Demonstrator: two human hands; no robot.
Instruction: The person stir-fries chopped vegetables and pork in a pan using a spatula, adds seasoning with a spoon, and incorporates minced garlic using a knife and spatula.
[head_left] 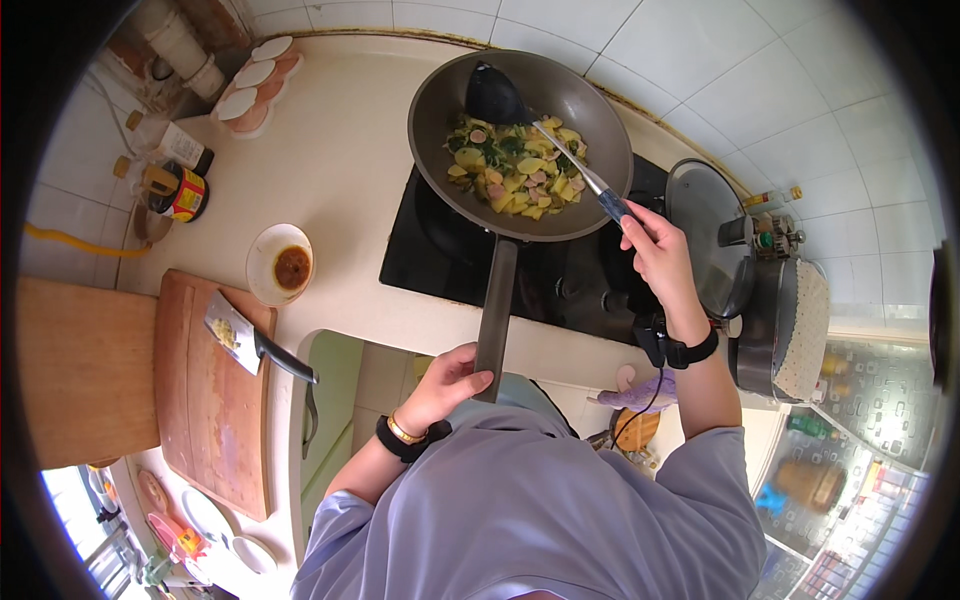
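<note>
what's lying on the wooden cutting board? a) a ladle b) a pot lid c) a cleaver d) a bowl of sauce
c: a cleaver with a dark handle lies on the cutting board, with chopped bits on its blade; the sauce bowl sits off the board on the counter.

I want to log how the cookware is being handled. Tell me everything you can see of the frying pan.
The frying pan is round, dark grey and looks like non-stick metal, with a long straight dark handle running toward the person. It sits on the black stove, holding chopped yellow, green and pink food on its near side. The left hand holds the handle's end. A dark ladle rests inside, its metal shaft held by the right hand.
</note>
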